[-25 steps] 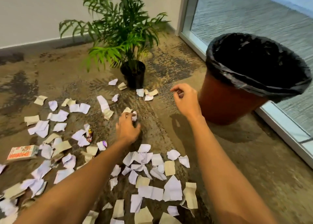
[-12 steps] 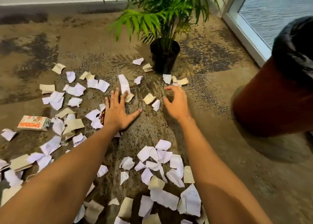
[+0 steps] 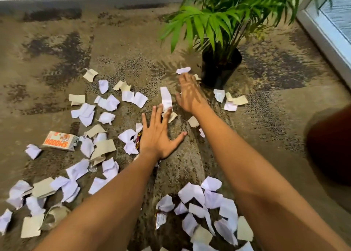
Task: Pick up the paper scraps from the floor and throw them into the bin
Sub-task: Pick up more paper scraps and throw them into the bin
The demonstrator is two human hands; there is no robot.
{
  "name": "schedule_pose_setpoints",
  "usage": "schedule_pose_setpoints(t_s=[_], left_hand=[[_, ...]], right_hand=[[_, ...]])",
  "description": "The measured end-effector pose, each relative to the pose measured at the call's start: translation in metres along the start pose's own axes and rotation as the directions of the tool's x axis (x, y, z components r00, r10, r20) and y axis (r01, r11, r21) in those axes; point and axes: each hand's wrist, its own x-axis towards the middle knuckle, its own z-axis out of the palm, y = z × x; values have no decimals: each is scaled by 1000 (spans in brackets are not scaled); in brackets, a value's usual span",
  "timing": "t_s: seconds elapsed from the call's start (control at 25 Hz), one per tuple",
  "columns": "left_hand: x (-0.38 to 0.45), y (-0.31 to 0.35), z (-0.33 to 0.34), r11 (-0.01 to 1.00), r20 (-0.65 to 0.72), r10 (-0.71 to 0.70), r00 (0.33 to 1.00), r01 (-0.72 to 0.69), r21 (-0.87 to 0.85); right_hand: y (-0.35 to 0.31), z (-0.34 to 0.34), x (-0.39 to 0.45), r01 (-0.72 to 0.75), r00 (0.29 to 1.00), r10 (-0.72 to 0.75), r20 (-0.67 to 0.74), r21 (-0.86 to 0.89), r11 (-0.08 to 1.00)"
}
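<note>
Paper scraps (image 3: 166, 98): light, limp, frame centre | pinch edges | your left hand (image 3: 158, 136), right hand (image 3: 190, 95): open, empty

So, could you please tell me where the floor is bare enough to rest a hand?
Bare carpet runs between the plant pot and the bin, and along the far wall behind the scraps. Left of the left hand and between the forearms it is crowded with paper.

Crumpled matt white and tan paper scraps (image 3: 109, 102) lie on rough mottled carpet (image 3: 117, 41); glossy black plastic pot (image 3: 218, 70)
</note>
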Motion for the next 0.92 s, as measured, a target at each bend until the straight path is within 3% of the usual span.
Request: schedule_pose_setpoints(t_s=[0.2,0.32,0.48,0.68,0.84,0.92], left_hand=[[0,-2,5,1000,-30,1,1000,-2,-15],[1,-2,5,1000,-38,-2,999,2,-15],[1,-1,4,1000,-41,-7,999,6,-22],[0,1,-1,999,-38,-20,999,18,-48],[0,0,-2,999,-35,-18,999,17,-48],[0,-1,-2,999,-35,-18,999,16,-39]], right_hand=[[-4,13,43,-113,992,119,32,-134,985],[1,19,56,-103,981,131,146,-183,978],[-6,22,57,-237,953,245,180,-61,970],[-24,14,-5,-202,966,208,153,-57,978],[-33,-4,-56,-310,924,285,257,64,948],[-27,-15,-69,-310,943,275,185,195,930]])
